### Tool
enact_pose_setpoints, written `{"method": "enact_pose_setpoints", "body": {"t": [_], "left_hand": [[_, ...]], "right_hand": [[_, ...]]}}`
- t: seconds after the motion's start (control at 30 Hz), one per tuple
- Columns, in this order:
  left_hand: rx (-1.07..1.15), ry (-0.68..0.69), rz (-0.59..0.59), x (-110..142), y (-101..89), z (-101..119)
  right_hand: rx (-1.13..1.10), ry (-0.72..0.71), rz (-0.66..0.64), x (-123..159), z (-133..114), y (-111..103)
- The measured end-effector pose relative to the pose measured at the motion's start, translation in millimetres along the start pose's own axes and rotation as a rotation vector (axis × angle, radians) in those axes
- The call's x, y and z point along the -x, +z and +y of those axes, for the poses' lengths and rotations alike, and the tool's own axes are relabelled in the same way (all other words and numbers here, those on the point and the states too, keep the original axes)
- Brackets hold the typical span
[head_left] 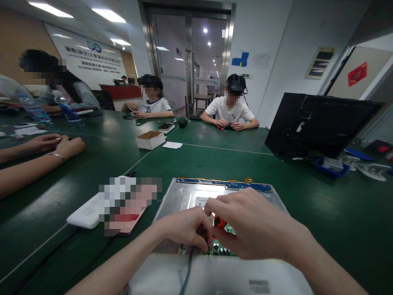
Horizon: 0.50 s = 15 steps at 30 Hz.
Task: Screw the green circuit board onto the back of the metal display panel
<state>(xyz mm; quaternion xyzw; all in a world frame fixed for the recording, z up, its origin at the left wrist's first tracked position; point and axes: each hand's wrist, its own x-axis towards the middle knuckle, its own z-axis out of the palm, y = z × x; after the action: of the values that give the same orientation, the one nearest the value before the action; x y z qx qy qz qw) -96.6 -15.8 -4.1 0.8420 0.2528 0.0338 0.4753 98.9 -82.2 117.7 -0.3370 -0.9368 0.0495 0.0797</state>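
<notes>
My right hand [254,223] is closed around a red-and-black screwdriver [220,221], which points down at a green circuit board [226,250]. My left hand [192,227] is beside it, fingers pinched together low at the board's left part; whatever they grip is hidden. Both hands hover over a flat silver metal panel [168,198] with a blue circuit strip [251,186] along its far edge. A dark cable [189,268] runs from near my left fingers across a white plastic casing [227,276] at the near side. The screwdriver's tip is hard to see.
Left of the panel lie a white power bank [87,213] and a pink phone [135,217]. Farther off are a small open box [150,140], a black monitor [319,125] and a blue tray [331,168]. A co-worker's hands [66,145] rest at left; several people sit around the green table [215,162].
</notes>
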Motion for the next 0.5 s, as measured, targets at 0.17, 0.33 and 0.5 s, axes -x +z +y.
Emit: {"method": "enact_pose_setpoints", "body": {"t": [0.17, 0.33, 0.5], "left_hand": [[0.029, 0.030, -0.007, -0.1, 1.3, -1.9], [-0.009, 0.079, 0.007, -0.3, -0.8, -2.5], [-0.002, 0.070, -0.008, -2.4, -3.7, -0.8]], "right_hand": [[0.009, 0.021, 0.008, -0.9, -0.1, -0.2], [0.012, 0.009, 0.005, -1.6, 0.0, 0.0], [-0.049, -0.012, 0.005, 1.4, -0.4, -3.2]]}}
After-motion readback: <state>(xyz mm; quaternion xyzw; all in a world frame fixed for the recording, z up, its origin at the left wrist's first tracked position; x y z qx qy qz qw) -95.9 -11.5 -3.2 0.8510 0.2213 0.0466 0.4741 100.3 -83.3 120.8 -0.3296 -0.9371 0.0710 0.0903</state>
